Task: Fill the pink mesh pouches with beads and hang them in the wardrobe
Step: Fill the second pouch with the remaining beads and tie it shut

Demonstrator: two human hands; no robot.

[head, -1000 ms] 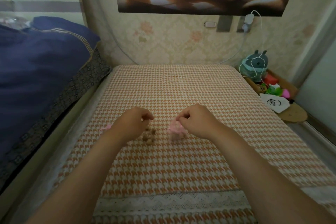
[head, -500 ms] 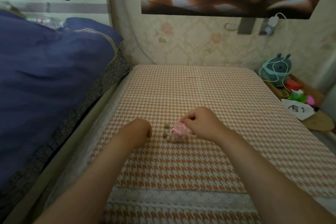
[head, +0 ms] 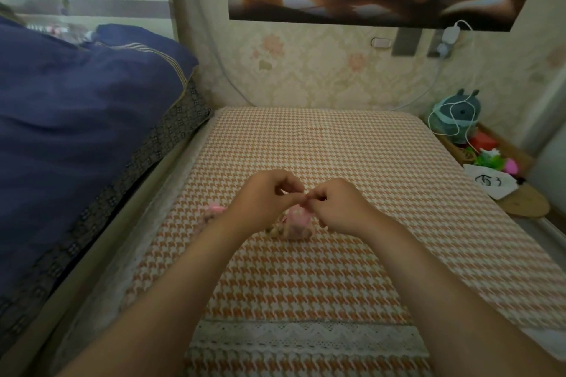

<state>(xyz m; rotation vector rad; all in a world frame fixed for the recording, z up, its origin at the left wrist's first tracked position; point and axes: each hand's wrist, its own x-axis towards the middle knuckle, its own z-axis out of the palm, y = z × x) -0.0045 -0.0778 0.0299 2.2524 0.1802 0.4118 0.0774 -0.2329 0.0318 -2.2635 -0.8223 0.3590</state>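
Stage: filling, early; nothing hung, no wardrobe in view.
Left hand (head: 260, 202): fingers pinched at the pouch mouth.
Right hand (head: 337, 208): fingers pinched on the same mouth, touching the left's.
Pink mesh pouch (head: 296, 219): on the surface (head: 337, 269) beneath both hands (contents unclear).
Beads (head: 275, 230): brown, loose, beside the pouch.
Second pouch (head: 213, 212): left of the wrist, fill cannot be told.
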